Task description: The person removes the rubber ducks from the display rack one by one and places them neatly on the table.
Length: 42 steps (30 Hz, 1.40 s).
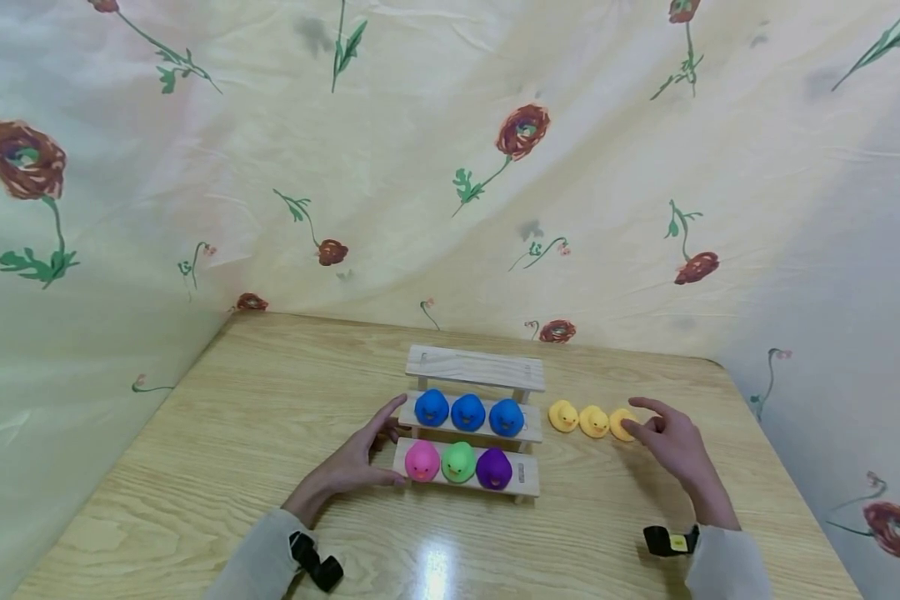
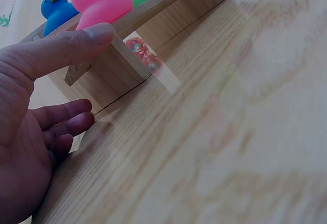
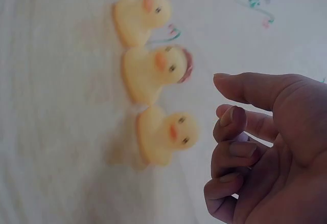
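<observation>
A three-tier wooden rack [image 1: 476, 364] stands mid-table. Three blue rubber ducks [image 1: 468, 412] sit on its middle shelf. The lowest shelf bears a pink duck [image 1: 422, 461], a green duck [image 1: 459, 462] and a purple duck [image 1: 493, 468]. My left hand [image 1: 360, 458] is spread at the rack's left end, its straight thumb [image 2: 66, 50] at the lowest shelf's edge, below the pink duck. To the right, three yellow ducks [image 1: 594, 422] form a row on the table. Beside the rightmost one is my right hand [image 1: 671, 442]; the right wrist view shows its loosely bent fingers apart from the ducks, holding nothing.
The wood-grain table [image 1: 285, 383] extends around the rack. A flowered cloth [image 1: 390, 167] hangs behind it and along both sides. A strap with a small black device [image 1: 321, 565] is on the left wrist, and a similar one [image 1: 663, 542] on the right.
</observation>
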{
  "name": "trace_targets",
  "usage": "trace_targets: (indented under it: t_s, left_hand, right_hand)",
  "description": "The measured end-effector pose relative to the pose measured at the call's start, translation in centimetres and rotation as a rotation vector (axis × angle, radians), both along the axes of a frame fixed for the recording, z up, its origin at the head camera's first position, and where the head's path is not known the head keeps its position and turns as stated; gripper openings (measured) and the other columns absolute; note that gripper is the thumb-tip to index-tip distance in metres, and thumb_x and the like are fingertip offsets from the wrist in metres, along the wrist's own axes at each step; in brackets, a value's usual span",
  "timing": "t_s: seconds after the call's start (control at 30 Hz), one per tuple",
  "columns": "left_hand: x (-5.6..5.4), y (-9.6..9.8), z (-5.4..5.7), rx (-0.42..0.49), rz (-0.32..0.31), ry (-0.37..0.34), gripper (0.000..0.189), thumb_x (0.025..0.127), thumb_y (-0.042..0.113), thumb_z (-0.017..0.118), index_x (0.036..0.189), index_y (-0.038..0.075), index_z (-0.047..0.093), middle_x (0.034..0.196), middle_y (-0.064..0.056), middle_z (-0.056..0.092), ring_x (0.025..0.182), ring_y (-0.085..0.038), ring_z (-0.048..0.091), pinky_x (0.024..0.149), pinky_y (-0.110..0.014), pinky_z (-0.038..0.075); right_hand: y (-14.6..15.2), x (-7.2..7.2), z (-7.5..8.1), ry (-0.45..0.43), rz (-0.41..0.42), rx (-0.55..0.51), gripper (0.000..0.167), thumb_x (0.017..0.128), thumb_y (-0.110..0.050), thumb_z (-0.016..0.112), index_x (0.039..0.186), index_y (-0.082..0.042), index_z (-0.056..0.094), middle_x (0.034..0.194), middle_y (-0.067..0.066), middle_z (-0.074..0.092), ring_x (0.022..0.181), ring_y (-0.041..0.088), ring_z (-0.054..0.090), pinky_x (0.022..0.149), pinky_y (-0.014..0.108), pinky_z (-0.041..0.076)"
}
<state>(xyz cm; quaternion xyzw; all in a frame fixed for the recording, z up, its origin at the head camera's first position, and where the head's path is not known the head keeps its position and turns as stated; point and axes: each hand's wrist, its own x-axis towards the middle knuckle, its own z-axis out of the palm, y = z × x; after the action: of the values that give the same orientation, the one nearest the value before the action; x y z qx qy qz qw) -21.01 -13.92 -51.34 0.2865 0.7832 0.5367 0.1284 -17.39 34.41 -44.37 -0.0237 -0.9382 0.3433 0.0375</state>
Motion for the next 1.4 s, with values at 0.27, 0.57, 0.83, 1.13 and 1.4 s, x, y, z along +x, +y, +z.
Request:
trace_targets:
  t_s: [0.27,0.57,0.83,1.13,1.4]
  left_hand:
    - [0.0,0.0,0.0,-0.003,0.000,0.007,0.112,0.078,0.026,0.087,0.161,0.035,0.013,0.130,-0.011,0.056,0.113,-0.021,0.049,0.097,-0.029,0.041]
    - [0.0,0.0,-0.1,-0.005,0.001,0.004,0.112,0.078,0.025,0.087,0.161,0.035,0.013,0.130,-0.011,0.056,0.114,-0.021,0.050,0.100,-0.030,0.041]
    - [0.2,0.0,0.2,-0.005,0.002,-0.001,0.111,0.078,0.026,0.087,0.161,0.034,0.013,0.130,-0.012,0.055,0.114,-0.023,0.049,0.098,-0.030,0.040]
    - [0.2,0.0,0.0,0.000,0.000,0.005,0.111,0.078,0.026,0.087,0.161,0.034,0.013,0.131,-0.012,0.054,0.115,-0.023,0.049,0.100,-0.031,0.040]
    - [0.2,0.0,-0.1,0.000,-0.001,0.005,0.111,0.078,0.026,0.087,0.161,0.034,0.013,0.132,-0.012,0.054,0.116,-0.023,0.049,0.101,-0.032,0.040]
  right_hand:
    - [-2.4,0.1,2.5,0.067,0.031,0.021,0.051,0.100,-0.030,0.062,0.139,0.000,0.053,0.062,-0.003,0.053,0.050,0.008,0.038,0.049,0.027,0.033]
    - [-5.4,0.5,4.3,0.129,0.054,-0.011,0.046,0.098,-0.024,0.066,0.136,-0.001,0.057,0.065,-0.001,0.054,0.051,0.006,0.040,0.050,0.026,0.035]
    - [-8.2,0.6,4.9,0.171,0.109,-0.007,0.042,0.096,-0.018,0.068,0.133,-0.001,0.060,0.068,0.005,0.059,0.053,0.005,0.044,0.051,0.025,0.038]
    - [-10.9,0.8,4.9,0.178,0.176,-0.035,0.040,0.094,-0.016,0.070,0.130,-0.002,0.062,0.068,0.003,0.057,0.054,0.003,0.043,0.051,0.024,0.038]
    - [-13.2,0.9,4.4,0.140,0.198,-0.050,0.041,0.093,-0.017,0.071,0.130,-0.005,0.062,0.067,0.002,0.055,0.056,0.006,0.045,0.050,0.023,0.038]
